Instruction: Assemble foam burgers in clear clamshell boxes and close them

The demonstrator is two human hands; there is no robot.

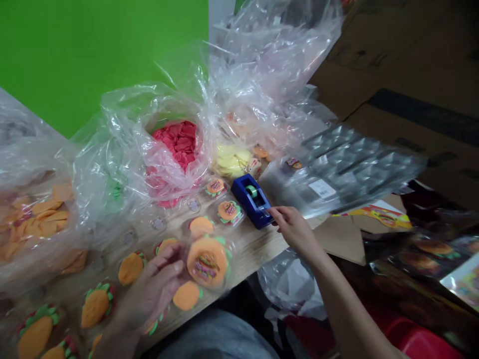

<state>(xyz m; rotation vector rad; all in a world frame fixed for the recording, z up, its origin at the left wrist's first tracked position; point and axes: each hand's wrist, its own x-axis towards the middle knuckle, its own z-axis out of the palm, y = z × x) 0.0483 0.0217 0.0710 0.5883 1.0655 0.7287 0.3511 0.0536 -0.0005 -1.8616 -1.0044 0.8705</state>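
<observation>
Head view: your left hand and right hand at the tabletop.
Your left grasps a burger packet; your right, loosely open, sits just beside the blue tape dispenser.

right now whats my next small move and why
Probably pull a strip of tape with your right hand: it is already at the end of the blue tape dispenser, while your left hand holds a clear packet with a burger-shaped orange item inside.
</observation>
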